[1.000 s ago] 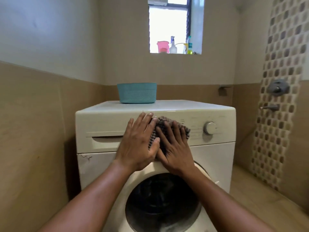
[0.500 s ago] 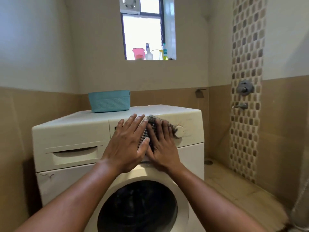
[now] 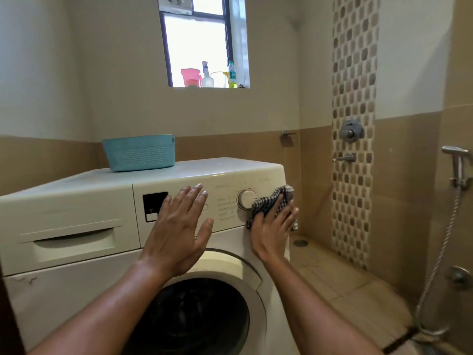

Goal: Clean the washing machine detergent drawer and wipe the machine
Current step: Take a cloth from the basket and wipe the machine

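Front-loading washing machine (image 3: pixel 64 293) in a tiled bathroom, seen from above and slightly to its left. The detergent drawer (image 3: pixel 71 239) sits at the upper left of the front face, pushed in flush with the control panel. A dark checked cloth (image 3: pixel 268 203) lies against the right end of that panel, just beside the white dial (image 3: pixel 246 198), and bunches at the machine's right front corner. The right hand (image 3: pixel 271 231) presses the cloth to the panel with its fingers (image 3: pixel 280 216) laid straight and close together over the fabric; its thumb is hidden. The left hand (image 3: pixel 176 231) is held flat before the middle of the panel, fingers straight and nearly together, thumb spread to the side; whether the palm touches the surface cannot be told. It partly covers the dark display (image 3: pixel 152 204). Below both hands is the round door (image 3: pixel 194 319) with its dark glass. A blue perforated basket (image 3: pixel 139 152) stands on the machine's top, toward the back. On the window sill behind stand a pink jug (image 3: pixel 190 77), a spray bottle (image 3: pixel 206 77) and a green-capped bottle (image 3: pixel 232 75). On the mosaic strip to the right are a shower mixer (image 3: pixel 351 130) and a spout (image 3: pixel 344 158); a hand sprayer (image 3: pixel 458 162) with a metal hose hangs at the far right.
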`<state>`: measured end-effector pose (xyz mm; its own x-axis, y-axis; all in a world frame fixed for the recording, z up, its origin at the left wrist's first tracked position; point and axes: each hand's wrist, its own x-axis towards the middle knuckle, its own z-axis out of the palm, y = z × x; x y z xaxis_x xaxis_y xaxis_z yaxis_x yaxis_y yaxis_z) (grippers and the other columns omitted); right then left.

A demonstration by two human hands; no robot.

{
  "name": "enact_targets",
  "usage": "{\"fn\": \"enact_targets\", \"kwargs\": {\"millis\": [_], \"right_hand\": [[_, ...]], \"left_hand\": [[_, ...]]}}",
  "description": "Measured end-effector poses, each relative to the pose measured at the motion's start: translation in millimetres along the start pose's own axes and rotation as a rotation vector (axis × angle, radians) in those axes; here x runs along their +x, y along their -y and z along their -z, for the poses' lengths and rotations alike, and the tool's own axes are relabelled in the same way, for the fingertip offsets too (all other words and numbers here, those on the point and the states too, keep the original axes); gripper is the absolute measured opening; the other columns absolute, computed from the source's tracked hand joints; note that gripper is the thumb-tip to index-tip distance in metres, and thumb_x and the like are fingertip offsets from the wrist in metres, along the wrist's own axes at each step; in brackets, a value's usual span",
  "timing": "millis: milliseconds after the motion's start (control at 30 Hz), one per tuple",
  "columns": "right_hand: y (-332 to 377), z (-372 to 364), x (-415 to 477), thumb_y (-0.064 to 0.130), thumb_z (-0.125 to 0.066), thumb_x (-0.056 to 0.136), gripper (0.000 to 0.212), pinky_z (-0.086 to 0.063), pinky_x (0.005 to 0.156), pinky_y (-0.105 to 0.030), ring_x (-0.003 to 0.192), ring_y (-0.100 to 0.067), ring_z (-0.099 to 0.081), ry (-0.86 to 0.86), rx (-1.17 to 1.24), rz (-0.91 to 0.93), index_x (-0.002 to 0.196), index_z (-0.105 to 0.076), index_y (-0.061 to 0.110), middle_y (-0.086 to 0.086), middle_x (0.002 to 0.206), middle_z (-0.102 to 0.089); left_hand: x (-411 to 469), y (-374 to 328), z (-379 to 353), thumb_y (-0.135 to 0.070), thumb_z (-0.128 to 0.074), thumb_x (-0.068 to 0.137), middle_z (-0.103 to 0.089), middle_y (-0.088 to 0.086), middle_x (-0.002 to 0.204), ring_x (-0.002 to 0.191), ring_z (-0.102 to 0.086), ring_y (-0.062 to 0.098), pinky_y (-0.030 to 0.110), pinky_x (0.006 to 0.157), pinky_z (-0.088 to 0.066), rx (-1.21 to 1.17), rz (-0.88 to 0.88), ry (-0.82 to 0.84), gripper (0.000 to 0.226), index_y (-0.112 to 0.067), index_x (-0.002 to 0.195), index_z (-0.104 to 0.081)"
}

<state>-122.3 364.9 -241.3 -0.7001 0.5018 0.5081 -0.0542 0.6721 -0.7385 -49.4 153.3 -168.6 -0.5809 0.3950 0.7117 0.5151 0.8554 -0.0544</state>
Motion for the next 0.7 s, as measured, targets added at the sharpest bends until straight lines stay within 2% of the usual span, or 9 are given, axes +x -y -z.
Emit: {"fn": "enact_targets", "kwargs": {"millis": [167, 300, 433, 533, 700], "right_hand": [[45, -33, -67, 0.048, -0.009, 0.092, 0.079, 0.017, 0.120, -0.052, 0.144, -0.038, 0.036, 0.089, 0.036, -0.043, 0.152, 0.029, 0.011, -0.021, 0.158, 0.034], [84, -51, -93, 0.051, 0.001, 0.087, 0.080, 0.020, 0.118, -0.053, 0.143, -0.041, 0.037, 0.091, 0.013, -0.034, 0.147, 0.033, 0.009, -0.020, 0.151, 0.040], [115, -66, -112, 0.053, 0.000, 0.086, 0.081, 0.024, 0.114, -0.056, 0.140, -0.045, 0.039, 0.132, -0.069, 0.167, 0.146, 0.038, 0.014, -0.023, 0.148, 0.044], [137, -72, -115, 0.051, -0.021, 0.093, 0.085, 0.023, 0.115, -0.057, 0.143, -0.044, 0.035, 0.078, -0.102, 0.296, 0.152, 0.028, 0.015, -0.023, 0.154, 0.036], [200, -65, -95, 0.049, -0.019, 0.094, 0.078, 0.027, 0.115, -0.050, 0.146, -0.038, 0.032, 0.049, -0.099, 0.505, 0.156, 0.017, 0.018, -0.015, 0.160, 0.030]], "left_hand": [[-15, 4, -3, -0.052, -0.025, 0.094, -0.032, 0.001, 0.163, 0.153, -0.020, 0.019, 0.049, 0.124, -0.018, 0.001, 0.030, 0.017, 0.070, -0.016, 0.154, -0.037], [-28, 18, 6, -0.054, -0.022, 0.093, -0.029, 0.001, 0.164, 0.154, -0.018, 0.017, 0.047, 0.125, -0.016, 0.016, 0.068, 0.020, 0.073, -0.017, 0.155, -0.035], [-43, 38, 23, -0.052, -0.025, 0.095, -0.031, 0.003, 0.163, 0.153, -0.020, 0.019, 0.049, 0.124, -0.020, 0.043, 0.103, 0.007, 0.071, -0.016, 0.154, -0.036], [-56, 58, 40, -0.050, -0.026, 0.096, -0.033, 0.004, 0.162, 0.152, -0.023, 0.021, 0.051, 0.123, -0.022, 0.065, 0.113, -0.016, 0.068, -0.015, 0.154, -0.036], [-73, 96, 68, -0.048, -0.026, 0.095, -0.031, 0.004, 0.163, 0.153, -0.021, 0.021, 0.049, 0.124, -0.016, 0.078, 0.210, -0.074, 0.069, -0.015, 0.155, -0.033]]}}
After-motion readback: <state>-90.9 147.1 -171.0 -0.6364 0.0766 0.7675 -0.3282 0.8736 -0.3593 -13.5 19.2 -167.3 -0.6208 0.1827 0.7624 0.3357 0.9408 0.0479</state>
